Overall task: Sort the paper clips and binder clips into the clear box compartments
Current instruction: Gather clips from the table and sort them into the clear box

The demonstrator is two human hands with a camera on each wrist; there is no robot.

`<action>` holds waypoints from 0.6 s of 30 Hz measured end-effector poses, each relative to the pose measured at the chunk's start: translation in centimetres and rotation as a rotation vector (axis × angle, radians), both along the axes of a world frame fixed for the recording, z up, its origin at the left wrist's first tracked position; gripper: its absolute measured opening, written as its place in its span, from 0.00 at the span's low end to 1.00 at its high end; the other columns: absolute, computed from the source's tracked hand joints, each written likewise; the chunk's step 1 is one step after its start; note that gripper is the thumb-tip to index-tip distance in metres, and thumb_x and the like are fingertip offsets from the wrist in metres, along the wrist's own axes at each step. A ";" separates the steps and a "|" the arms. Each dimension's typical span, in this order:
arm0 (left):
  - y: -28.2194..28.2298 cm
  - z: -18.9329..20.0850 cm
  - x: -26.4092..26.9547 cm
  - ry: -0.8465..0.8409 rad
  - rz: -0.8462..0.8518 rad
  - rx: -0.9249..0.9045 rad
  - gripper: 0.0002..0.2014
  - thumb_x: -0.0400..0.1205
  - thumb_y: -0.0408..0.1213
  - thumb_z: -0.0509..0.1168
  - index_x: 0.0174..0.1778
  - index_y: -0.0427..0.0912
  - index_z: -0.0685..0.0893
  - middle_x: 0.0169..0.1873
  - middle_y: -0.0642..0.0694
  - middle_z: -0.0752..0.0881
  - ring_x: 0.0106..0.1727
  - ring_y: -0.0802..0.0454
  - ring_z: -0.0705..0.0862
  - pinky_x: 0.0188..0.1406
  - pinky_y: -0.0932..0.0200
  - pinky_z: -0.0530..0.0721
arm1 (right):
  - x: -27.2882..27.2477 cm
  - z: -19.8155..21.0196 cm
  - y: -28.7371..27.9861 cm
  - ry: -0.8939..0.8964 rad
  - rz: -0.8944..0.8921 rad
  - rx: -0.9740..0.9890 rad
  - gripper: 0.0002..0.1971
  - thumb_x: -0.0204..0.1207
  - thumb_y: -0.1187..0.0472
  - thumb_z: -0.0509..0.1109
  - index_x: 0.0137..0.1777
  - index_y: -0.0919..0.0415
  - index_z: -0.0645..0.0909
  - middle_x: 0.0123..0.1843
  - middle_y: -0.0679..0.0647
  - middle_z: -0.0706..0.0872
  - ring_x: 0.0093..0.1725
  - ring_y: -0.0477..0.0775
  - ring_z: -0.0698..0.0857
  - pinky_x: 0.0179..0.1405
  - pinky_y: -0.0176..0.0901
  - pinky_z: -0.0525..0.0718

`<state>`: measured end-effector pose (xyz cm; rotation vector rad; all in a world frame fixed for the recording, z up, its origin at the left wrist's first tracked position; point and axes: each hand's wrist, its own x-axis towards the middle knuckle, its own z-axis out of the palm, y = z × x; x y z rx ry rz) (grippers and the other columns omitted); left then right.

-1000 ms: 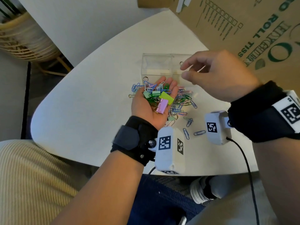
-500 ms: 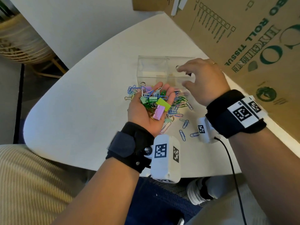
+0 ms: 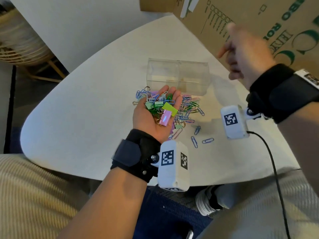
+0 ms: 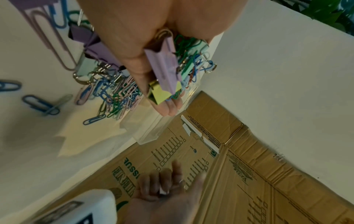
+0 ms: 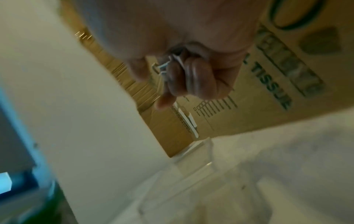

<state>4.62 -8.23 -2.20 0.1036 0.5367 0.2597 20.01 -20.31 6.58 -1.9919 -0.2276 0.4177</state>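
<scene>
My left hand [image 3: 170,92] lies palm up just in front of the clear box [image 3: 177,76], carrying a heap of coloured paper clips, a pink binder clip [image 3: 165,118] and a yellow-green binder clip [image 3: 169,108]. More clips lie in a pile [image 3: 188,107] on the table under and to the right of it. My right hand [image 3: 245,49] is blurred, raised above and to the right of the box. In the right wrist view its fingers [image 5: 182,72] curl round a small pale clip [image 5: 164,65]. Both box compartments look empty.
A large cardboard box [image 3: 259,18] stands close behind and to the right of the clear box. A few loose blue paper clips [image 3: 194,142] lie near the white table's [image 3: 77,118] front edge. A wicker basket [image 3: 20,44] stands on the floor at far left.
My right hand has lifted off the clear box's right side and swung up and to the right, towards the cardboard box. The left hand has stayed put with its load.
</scene>
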 end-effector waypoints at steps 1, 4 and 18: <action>0.0 0.0 0.0 0.002 -0.004 0.001 0.20 0.86 0.39 0.51 0.59 0.28 0.82 0.45 0.32 0.87 0.42 0.36 0.89 0.46 0.41 0.87 | 0.1 0.1 0.2 -0.124 0.112 -0.193 0.23 0.76 0.33 0.60 0.41 0.52 0.82 0.30 0.45 0.74 0.30 0.47 0.72 0.34 0.40 0.71; 0.0 0.0 -0.1 0.000 -0.005 -0.006 0.19 0.85 0.38 0.52 0.60 0.28 0.81 0.46 0.33 0.87 0.46 0.36 0.87 0.48 0.39 0.86 | -0.1 -0.9 1.6 -0.426 0.493 -0.775 0.44 0.59 0.28 0.75 0.74 0.45 0.71 0.63 0.51 0.82 0.61 0.56 0.81 0.55 0.47 0.77; -0.3 -1.0 -0.3 0.040 -0.026 -0.004 0.23 0.87 0.43 0.48 0.58 0.30 0.82 0.46 0.34 0.87 0.41 0.38 0.89 0.49 0.42 0.86 | 1.6 0.6 3.5 -0.544 0.603 -1.018 0.26 0.72 0.40 0.73 0.67 0.49 0.82 0.65 0.56 0.84 0.62 0.61 0.81 0.54 0.48 0.77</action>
